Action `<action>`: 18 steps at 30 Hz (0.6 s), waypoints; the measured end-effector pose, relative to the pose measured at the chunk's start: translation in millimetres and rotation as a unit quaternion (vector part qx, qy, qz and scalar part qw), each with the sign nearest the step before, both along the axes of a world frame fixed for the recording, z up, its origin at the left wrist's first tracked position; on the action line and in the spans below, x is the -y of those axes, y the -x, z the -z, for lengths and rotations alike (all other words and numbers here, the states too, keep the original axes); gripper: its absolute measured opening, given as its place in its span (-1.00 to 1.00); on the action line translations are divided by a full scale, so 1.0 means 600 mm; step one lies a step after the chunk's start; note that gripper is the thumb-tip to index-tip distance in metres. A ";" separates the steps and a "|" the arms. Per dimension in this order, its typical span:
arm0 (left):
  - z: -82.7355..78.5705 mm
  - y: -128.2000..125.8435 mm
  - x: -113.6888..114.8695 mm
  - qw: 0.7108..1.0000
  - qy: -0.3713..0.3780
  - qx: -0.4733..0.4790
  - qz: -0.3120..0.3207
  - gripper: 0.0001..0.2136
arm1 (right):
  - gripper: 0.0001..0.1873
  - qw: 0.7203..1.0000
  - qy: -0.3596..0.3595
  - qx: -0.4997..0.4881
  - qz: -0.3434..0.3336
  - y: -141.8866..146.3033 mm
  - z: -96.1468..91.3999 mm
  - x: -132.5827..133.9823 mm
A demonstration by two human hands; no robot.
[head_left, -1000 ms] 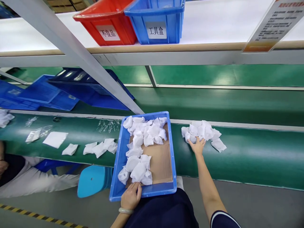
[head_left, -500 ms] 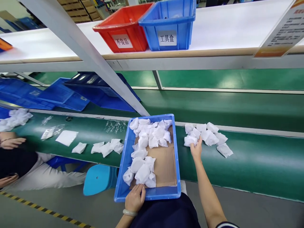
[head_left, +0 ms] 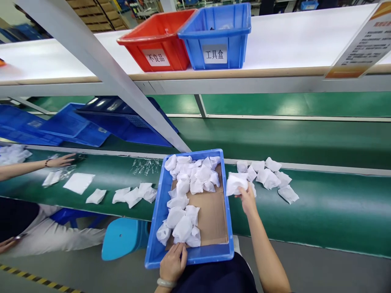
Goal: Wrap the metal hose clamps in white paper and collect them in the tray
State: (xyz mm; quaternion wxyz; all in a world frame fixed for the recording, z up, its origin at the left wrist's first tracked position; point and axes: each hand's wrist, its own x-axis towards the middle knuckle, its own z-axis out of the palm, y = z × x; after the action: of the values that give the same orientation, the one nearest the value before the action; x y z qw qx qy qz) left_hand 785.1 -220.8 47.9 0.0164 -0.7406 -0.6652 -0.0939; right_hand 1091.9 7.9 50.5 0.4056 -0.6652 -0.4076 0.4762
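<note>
A blue tray (head_left: 154,228) with a cardboard liner rests on my lap and against the green belt (head_left: 320,203). Several white wrapped packets (head_left: 186,183) lie inside it. My left hand (head_left: 172,262) grips the tray's near rim, fingers curled over the edge. My right hand (head_left: 246,199) is closed on one white packet (head_left: 236,183), lifted just above the tray's right wall. More white packets (head_left: 270,177) lie in a loose pile on the belt to the right of that hand.
A co-worker's hand (head_left: 62,160) reaches onto the belt at left, near clear bags and a few white packets (head_left: 134,194). Blue trays (head_left: 73,126) lie behind. A red bin (head_left: 155,42) and blue bin (head_left: 218,36) stand on the upper shelf. A slanted grey post (head_left: 122,89) crosses the view.
My right hand has picked one packet out of the pile on the belt and moved it left toward the tray. The co-worker's arm has reached onto the belt.
</note>
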 end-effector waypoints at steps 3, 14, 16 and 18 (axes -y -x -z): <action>0.000 0.002 0.001 1.000 0.001 0.007 0.005 -0.69 | -0.28 0.992 -0.032 0.064 -0.102 -0.013 -0.029 -0.008; -0.006 -0.006 -0.002 1.000 0.004 0.008 -0.007 -0.70 | -0.21 0.972 0.046 0.230 0.017 -0.222 0.071 -0.109; -0.007 -0.006 -0.001 1.000 0.009 0.009 -0.008 -0.70 | -0.24 0.977 0.048 0.205 0.038 -0.227 0.085 -0.079; -0.006 -0.005 -0.001 1.000 0.018 0.009 -0.007 -0.70 | -0.19 0.982 0.043 0.170 0.075 -0.228 0.091 -0.049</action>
State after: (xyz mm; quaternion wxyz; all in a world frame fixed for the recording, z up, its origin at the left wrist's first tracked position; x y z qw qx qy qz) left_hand 788.2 -220.4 51.7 -0.0024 -0.7351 -0.6722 -0.0880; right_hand 1228.6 37.5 -3.8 0.3360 -0.7821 -0.3983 0.3418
